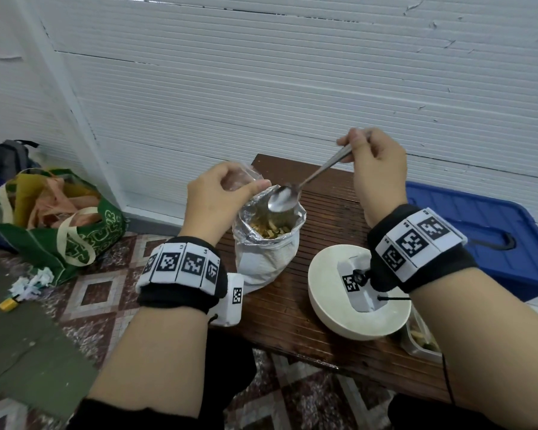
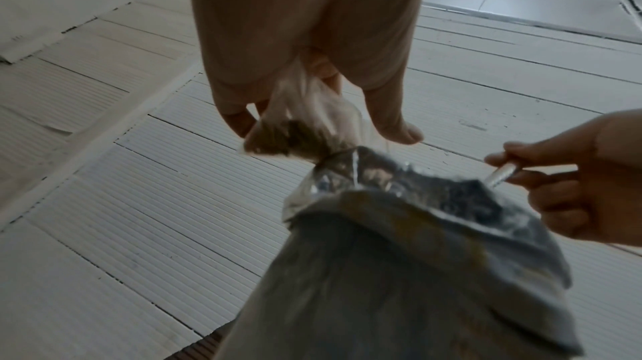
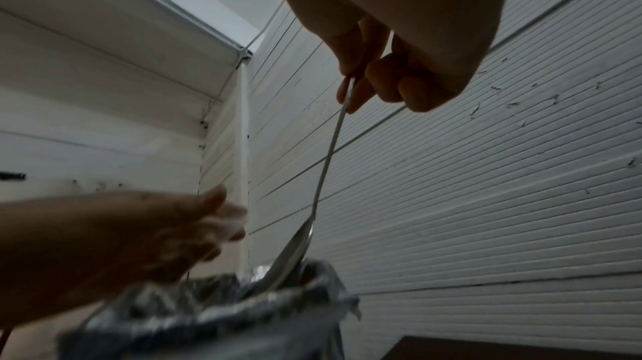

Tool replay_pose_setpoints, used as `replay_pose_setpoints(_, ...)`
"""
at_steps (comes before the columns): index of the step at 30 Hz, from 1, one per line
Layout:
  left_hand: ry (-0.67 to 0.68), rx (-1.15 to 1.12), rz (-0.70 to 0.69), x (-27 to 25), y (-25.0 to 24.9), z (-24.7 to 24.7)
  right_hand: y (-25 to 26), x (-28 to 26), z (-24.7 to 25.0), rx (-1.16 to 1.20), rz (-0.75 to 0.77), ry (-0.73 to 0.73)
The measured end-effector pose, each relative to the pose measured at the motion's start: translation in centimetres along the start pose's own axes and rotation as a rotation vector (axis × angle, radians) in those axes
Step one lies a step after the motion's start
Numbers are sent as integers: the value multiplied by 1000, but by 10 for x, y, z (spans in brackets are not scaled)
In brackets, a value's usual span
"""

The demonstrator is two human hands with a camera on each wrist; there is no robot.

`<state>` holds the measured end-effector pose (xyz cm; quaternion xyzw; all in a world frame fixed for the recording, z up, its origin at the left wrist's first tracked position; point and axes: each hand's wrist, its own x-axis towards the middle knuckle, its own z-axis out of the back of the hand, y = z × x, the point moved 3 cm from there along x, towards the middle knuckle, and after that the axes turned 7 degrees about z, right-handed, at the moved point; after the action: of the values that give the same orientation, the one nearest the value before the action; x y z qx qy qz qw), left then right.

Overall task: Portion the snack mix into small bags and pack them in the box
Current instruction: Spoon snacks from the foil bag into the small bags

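An open foil snack bag (image 1: 266,240) stands on the dark wooden table (image 1: 323,218), with yellowish snack mix (image 1: 271,229) inside. My left hand (image 1: 227,193) pinches a small clear plastic bag (image 1: 243,178) just above the foil bag's left rim; in the left wrist view the small bag (image 2: 305,124) has some mix in its bottom. My right hand (image 1: 376,162) grips the handle of a metal spoon (image 1: 305,184), whose empty bowl (image 1: 281,198) hangs over the foil bag's mouth. In the right wrist view the spoon (image 3: 326,168) slants down into the foil bag (image 3: 215,308).
A white bowl (image 1: 326,311) sits at the table's near right, partly behind my right wrist. A clear container (image 1: 420,339) with food is at the right edge. A blue plastic box (image 1: 479,228) lies right of the table. A green tote (image 1: 59,221) stands on the floor left.
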<state>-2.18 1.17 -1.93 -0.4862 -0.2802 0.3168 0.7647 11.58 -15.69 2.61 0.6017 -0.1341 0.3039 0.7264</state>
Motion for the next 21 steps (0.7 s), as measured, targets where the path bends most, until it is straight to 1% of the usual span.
replay_pose_setpoints(2,30,-17,-26,-2,-2,-2,-3,-10,-8,-59,25,117)
replay_pose_setpoints(3,45,-23,-40,-2,-3,-3,-3,-16,-13,-88,61,174)
replay_pose_setpoints(6,83,-32,-55,-4,-5,-4,-4,-30,-25,-230,240,340)
replay_pose_setpoints(7,93,-31,-58,-4,-4,-4,-7,-34,-29,-271,280,390)
replay_pose_setpoints(9,114,-28,-58,-3,-2,-5,-13,-42,-35,-314,315,459)
replay_pose_setpoints(10,121,-24,-52,-3,-1,-5,-14,-44,-37,-319,317,467)
replay_pose_setpoints(12,137,-11,-35,-2,1,-6,-15,-45,-37,-297,283,431)
replay_pose_setpoints(16,160,16,-4,-2,3,-7,-17,-40,-32,-239,127,324)
replay_pose_setpoints(18,173,24,9,-1,4,-7,-18,-38,-30,-223,64,305)
replay_pose_setpoints(21,191,34,18,-2,3,-7,-18,-38,-27,-186,20,294)
